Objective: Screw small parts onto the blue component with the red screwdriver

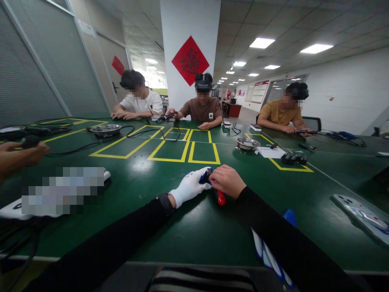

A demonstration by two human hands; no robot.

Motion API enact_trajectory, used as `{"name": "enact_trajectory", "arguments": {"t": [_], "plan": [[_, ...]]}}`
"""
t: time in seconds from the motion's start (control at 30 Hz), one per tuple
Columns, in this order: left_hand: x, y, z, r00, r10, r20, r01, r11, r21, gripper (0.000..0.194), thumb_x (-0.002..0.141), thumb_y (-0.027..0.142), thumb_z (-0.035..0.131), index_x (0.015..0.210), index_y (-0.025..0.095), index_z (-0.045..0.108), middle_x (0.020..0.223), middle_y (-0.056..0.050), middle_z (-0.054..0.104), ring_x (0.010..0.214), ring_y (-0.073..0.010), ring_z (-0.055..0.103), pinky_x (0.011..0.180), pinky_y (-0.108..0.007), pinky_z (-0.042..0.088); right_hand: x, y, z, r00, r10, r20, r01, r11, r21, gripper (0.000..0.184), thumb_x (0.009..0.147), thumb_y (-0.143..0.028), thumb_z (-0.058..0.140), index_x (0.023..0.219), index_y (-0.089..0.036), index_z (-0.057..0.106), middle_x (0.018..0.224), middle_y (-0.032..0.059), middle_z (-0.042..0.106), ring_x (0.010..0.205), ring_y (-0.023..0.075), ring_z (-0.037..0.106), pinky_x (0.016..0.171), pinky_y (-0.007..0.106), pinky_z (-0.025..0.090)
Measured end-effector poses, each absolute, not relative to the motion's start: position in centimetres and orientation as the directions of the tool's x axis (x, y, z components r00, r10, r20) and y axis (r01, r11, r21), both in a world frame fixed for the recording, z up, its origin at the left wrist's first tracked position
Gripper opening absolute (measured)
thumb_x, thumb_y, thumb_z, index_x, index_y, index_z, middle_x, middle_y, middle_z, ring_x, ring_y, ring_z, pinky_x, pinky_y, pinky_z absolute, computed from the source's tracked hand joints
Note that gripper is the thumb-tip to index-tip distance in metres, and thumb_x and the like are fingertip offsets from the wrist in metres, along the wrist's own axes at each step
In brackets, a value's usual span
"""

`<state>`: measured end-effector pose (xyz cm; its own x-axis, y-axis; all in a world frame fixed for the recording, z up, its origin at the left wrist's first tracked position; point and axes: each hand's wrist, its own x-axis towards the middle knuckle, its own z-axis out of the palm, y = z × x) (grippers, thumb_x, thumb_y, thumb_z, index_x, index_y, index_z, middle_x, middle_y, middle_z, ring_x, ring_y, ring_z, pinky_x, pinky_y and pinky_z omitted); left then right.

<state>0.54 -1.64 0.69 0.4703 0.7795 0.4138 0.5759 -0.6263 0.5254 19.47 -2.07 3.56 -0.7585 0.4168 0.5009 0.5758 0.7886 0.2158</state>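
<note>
My left hand, in a white work glove with blue palm coating, is closed around a small dark part with a shiny metal end. Bare and with curled fingers, my right hand meets the left at that part; what its fingertips pinch is hidden. A red handle sticks out below my right hand, and the rest of that tool is covered. Under my right forearm lies another white and blue glove, partly hidden.
Yellow tape rectangles mark the green table. A phone lies right, a pixelated white device left. Beyond are a metal bowl, paper and black parts. Several people sit around; a co-worker's hand reaches in from the left.
</note>
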Motion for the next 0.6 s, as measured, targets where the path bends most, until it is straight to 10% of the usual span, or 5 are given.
{"name": "enact_trajectory", "arguments": {"t": [0.6], "plan": [[0.46,-1.71,0.68,0.463,0.787,0.407,0.576,-0.616,0.537,0.057,0.076,0.033,0.065,0.13,0.021,0.05,0.128,-0.007,0.06,0.118,-0.0251,0.055,0.105,-0.038,0.04,19.81,-2.25,3.69,-0.756,0.423,0.499,0.574,0.795,0.196,0.01,0.086,-0.02,0.054,0.084,-0.018,0.063,0.08,0.0027,0.067,0.077,0.0159,0.057,0.075,0.03,0.036]]}}
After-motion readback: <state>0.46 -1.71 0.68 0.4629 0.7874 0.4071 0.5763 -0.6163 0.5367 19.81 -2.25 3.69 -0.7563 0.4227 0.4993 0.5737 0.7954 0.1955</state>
